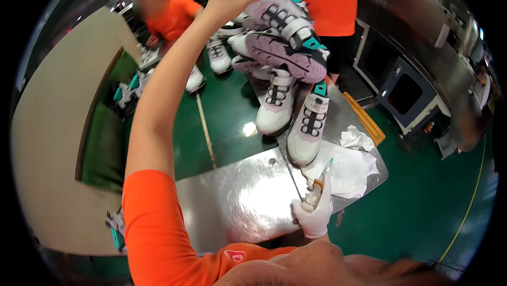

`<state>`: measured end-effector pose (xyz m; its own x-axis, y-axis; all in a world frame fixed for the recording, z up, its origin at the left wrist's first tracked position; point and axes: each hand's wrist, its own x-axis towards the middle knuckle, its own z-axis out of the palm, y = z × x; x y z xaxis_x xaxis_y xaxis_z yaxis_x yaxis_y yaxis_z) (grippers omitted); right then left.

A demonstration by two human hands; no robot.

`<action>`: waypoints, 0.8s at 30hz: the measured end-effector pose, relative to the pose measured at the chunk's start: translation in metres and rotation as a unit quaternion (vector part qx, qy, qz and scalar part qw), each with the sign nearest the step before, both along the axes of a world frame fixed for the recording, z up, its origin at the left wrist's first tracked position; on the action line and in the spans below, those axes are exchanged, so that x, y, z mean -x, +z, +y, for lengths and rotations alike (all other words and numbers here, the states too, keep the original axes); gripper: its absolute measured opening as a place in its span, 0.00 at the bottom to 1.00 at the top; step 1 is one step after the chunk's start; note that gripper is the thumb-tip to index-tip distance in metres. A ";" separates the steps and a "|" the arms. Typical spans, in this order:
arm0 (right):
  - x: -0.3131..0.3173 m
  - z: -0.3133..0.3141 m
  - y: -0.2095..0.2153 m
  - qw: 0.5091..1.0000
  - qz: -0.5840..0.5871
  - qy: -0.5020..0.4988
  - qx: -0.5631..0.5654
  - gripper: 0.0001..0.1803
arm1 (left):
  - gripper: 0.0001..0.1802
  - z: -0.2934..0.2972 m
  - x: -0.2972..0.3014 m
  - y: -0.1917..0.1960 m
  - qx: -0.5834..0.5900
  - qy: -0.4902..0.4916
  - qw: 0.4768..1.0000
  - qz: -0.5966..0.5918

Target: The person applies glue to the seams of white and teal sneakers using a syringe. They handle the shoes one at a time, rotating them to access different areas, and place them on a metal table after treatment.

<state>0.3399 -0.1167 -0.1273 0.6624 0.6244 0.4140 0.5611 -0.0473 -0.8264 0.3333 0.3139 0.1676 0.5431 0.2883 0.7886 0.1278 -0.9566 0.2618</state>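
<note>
My bare left hand (230,0) reaches far forward and grips the toe end of a white-and-lilac sneaker (270,14) on top of a pile. Beneath that shoe lies another sneaker on its side, its lilac sole (285,54) showing. Two upright white sneakers with black laces and teal heel tabs stand nearer me, one (275,104) on the left and one (306,133) on the right. Near the table's edge, my white-gloved right hand (317,217) is closed around a small tan-and-whitish thing (313,195); its kind is unclear. A slim teal-tipped piece (329,164) sticks up beside its fingers.
The shoes rest on a shiny metal table (227,191). White paper sheets (348,172) and a crumpled tissue (356,139) lie at its right. Two people in orange shirts (327,1) are beyond. Dark machine cabinets (404,90) line the right; a beige board (58,127) stands left.
</note>
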 end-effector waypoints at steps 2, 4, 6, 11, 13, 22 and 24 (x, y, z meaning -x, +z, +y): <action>-0.002 -0.002 0.001 0.999 0.029 0.015 -0.002 0.57 | 0.26 -0.029 0.032 0.022 -0.023 0.008 0.999 -0.041; 0.008 0.001 0.008 0.994 0.099 0.050 -0.011 0.57 | 0.25 -0.033 0.114 0.040 0.013 0.071 0.995 -0.075; 0.012 0.003 0.009 0.980 0.181 0.078 -0.003 0.57 | 0.23 -0.037 0.179 0.058 0.045 0.106 0.986 -0.120; 0.003 0.001 0.010 0.996 0.055 0.064 -0.011 0.55 | 0.21 -0.170 0.233 0.002 0.293 0.060 0.940 -0.164; 0.002 0.002 0.014 0.997 0.029 0.071 -0.009 0.54 | 0.18 -0.180 0.269 -0.059 0.417 0.131 0.897 -0.064; -0.004 0.010 -0.011 0.998 0.002 0.057 -0.036 0.45 | 0.32 -0.150 0.286 -0.258 0.180 0.235 0.942 0.160; 0.003 0.010 -0.006 0.997 0.008 0.066 -0.036 0.44 | 0.36 -0.167 0.290 -0.210 0.293 0.254 0.885 0.259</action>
